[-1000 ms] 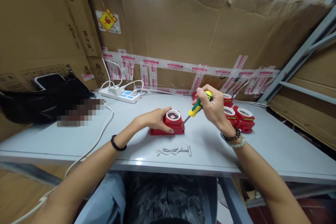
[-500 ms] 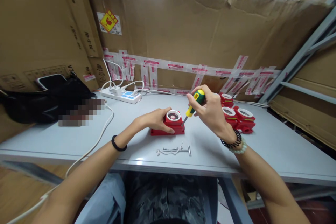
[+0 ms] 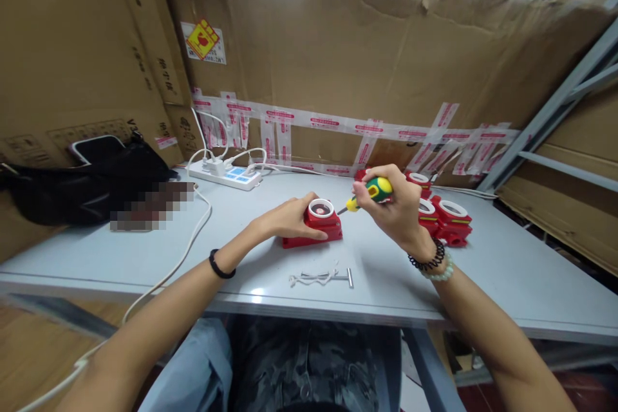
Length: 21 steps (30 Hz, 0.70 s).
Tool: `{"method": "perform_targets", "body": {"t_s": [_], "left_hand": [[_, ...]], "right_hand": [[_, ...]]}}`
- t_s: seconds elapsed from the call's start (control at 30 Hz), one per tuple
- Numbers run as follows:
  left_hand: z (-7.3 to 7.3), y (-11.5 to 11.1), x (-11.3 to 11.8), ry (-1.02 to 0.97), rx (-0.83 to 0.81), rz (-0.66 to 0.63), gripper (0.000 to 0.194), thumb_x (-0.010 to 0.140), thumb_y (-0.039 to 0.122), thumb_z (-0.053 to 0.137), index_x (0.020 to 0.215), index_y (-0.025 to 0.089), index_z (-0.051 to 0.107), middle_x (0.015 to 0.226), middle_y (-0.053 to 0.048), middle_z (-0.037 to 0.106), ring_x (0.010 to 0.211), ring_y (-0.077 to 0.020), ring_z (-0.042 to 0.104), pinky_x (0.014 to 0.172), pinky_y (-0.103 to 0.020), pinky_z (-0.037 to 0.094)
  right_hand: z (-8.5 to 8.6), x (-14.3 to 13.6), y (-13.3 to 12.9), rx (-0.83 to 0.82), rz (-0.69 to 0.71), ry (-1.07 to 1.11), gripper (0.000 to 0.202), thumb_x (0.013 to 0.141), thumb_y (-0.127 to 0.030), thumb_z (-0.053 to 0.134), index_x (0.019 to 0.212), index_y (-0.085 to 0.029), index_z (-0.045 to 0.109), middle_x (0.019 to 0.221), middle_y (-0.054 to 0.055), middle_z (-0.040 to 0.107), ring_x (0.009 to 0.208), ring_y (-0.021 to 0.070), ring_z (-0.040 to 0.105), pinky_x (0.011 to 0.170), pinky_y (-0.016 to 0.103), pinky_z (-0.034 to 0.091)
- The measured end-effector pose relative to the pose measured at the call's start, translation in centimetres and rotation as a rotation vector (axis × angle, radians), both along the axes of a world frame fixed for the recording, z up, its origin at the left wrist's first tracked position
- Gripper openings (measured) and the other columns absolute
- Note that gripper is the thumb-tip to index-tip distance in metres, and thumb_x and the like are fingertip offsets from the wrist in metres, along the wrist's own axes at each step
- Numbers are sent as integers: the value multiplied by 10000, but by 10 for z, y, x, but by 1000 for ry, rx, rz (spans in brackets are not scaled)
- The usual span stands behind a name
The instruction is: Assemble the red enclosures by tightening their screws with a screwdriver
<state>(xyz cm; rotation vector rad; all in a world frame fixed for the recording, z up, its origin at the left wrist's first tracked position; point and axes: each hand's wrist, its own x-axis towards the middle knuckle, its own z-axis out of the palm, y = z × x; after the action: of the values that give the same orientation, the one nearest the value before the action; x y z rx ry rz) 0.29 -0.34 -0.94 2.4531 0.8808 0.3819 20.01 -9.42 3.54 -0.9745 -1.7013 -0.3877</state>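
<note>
On the table, my left hand [image 3: 294, 219] is wrapped round the left side of a red housing [image 3: 333, 228] with a round white-rimmed window [image 3: 321, 208] on top. My right hand [image 3: 393, 206] grips a screwdriver [image 3: 379, 189] by its green and yellow handle. The shaft slants down to the left, and its tip is at the housing's right upper edge, beside the white ring. Whether the tip touches the housing I cannot tell. In front of the housing lie a metal T-handle tool [image 3: 350, 277] and some white twisted strips [image 3: 309, 280].
More red housings [image 3: 454, 222] with white rings stand to the right, partly behind my right hand. A white power strip [image 3: 232, 175] with plugged-in cables sits at the back left, near a black bag [image 3: 101, 174]. A tall cardboard sheet [image 3: 313, 58] closes off the back.
The screwdriver has tipped from steep to a flatter slant, and its tip has moved up along the housing's right side. My right hand has shifted slightly right; the left keeps its hold.
</note>
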Motion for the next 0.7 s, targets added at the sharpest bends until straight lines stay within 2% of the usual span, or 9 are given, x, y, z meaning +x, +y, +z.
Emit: {"method": "perform_targets", "body": {"t_s": [0.1,0.17,0.3,0.33,0.4,0.47,0.5,0.57,0.7], "left_hand": [[-2,-2,5,-9,49,110,861,688,736,552,1340,221,328,1095,-109,648,965,-299,619,773,-348,459],[-3,-2,9,-6,116,211,797,781,735,420,1389,235,289,1137,-121,634,1023,-319,605,833,-384,445],[-3,4,7,-43,214,379,612,921,592,252,1434,258,266,1287,-136,541,1162,-317,535,965,-449,380],[-2,7,3,-61,225,359,580,940,550,234,1431,246,287,1330,-136,507,1209,-304,498,1000,-445,356],[2,14,-6,-63,216,176,529,955,492,238,1386,225,388,1386,-109,466,1290,-265,414,1064,-401,304],[7,21,-18,-32,114,-33,495,947,482,286,1354,244,436,1386,-69,485,1267,-225,438,1061,-345,317],[9,23,-23,-18,85,-88,495,929,485,342,1356,253,434,1380,-61,496,1240,-220,463,1042,-330,338],[12,27,-30,7,73,-86,575,872,487,456,1390,249,385,1333,-74,536,1144,-227,533,968,-325,397],[10,23,-27,71,150,124,743,802,527,529,1430,203,301,1100,-102,649,913,-244,622,779,-329,455]], "right_hand": [[2,-2,-9,169,-53,-118,128,787,-296,655,820,-255,538,655,-27,619,521,113,564,499,247,450],[2,-2,-11,215,-58,-127,125,791,-275,653,827,-254,535,655,-29,623,498,105,547,483,245,441],[1,2,-7,203,-71,-112,134,797,-295,652,830,-244,532,651,-32,618,461,94,514,436,241,408],[1,3,-6,192,-81,-109,134,800,-307,646,831,-244,532,651,-32,617,463,95,517,435,242,408],[1,4,-6,182,-101,-113,128,804,-318,636,830,-245,533,653,-30,617,469,98,522,443,246,414],[1,4,-7,194,-106,-135,121,801,-307,635,828,-247,533,655,-28,618,476,99,525,455,247,420],[1,4,-8,201,-105,-148,120,798,-298,638,831,-248,533,655,-28,618,479,99,526,459,246,421],[2,3,-9,215,-100,-172,131,791,-284,649,838,-248,532,652,-30,617,482,97,529,462,239,421],[1,3,-7,237,-107,-204,129,794,-277,647,836,-241,531,646,-39,614,474,86,537,454,219,418]]}}
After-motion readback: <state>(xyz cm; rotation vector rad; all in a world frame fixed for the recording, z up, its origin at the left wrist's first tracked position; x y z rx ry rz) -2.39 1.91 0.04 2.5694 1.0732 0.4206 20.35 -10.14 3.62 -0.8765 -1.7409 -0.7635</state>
